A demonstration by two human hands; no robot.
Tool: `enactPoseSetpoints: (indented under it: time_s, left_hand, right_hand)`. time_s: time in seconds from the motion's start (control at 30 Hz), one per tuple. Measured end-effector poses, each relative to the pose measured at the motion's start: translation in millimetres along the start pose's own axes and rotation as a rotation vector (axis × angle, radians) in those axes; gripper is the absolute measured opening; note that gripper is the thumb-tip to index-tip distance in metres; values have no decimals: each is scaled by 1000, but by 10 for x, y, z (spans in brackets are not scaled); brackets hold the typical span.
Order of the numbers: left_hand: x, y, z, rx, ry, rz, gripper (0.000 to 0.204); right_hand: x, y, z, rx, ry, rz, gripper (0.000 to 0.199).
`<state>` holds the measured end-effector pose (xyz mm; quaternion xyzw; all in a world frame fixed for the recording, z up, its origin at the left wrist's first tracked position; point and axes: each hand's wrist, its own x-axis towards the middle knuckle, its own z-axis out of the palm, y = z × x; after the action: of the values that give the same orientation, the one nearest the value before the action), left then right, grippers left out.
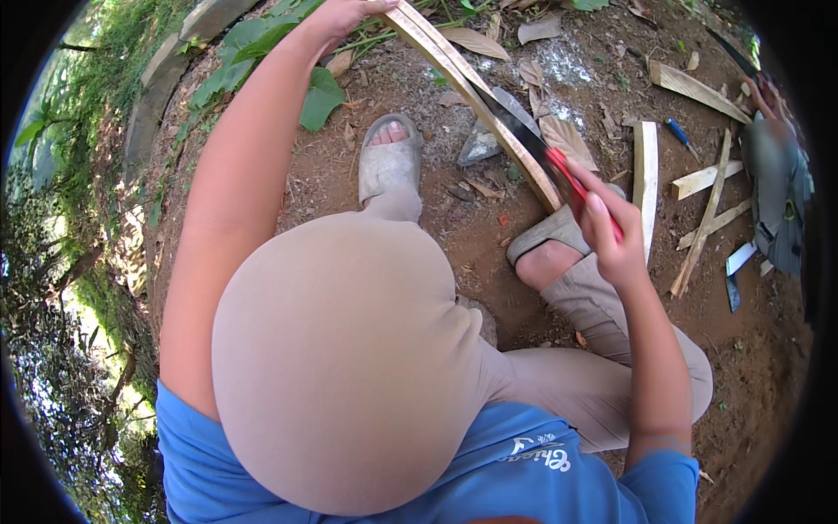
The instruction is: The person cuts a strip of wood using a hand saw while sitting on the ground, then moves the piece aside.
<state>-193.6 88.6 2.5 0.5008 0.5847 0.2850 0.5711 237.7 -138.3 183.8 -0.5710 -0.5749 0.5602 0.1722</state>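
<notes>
At the top, my left hand (342, 19) is closed around the upper end of a long pale wooden strip (454, 77). The strip slants down to the right, its lower end near my right sandal (555, 234). My right hand (614, 229) grips the red handle of a dark-bladed knife (522, 133). The blade lies along the strip, pointing up and left, and seems to touch its edge; the exact contact cannot be made out. Beneath the blade, a grey stone (485, 140) rests on the soil.
At right lie a pale wooden piece (645, 179), crossed wooden strips (704, 218), a blue-handled tool (677, 133) and a flat white-and-blue object (738, 272). Another person's hand (765, 94) is near a wooden piece (694, 90) at the far right. Green leaves (321, 98) grow near my left arm.
</notes>
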Motion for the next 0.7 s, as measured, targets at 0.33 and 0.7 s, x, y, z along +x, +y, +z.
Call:
enactPoseSetpoints:
  time_s: [0.33,0.7]
  left_hand:
    - [90,193,262,46,18,119,31]
    - [113,-202,-73,-129,-22,39,24]
  right_hand:
    - [854,227,536,-47,157,-226,36]
    - [-25,160,-243,-16,27,-34,46]
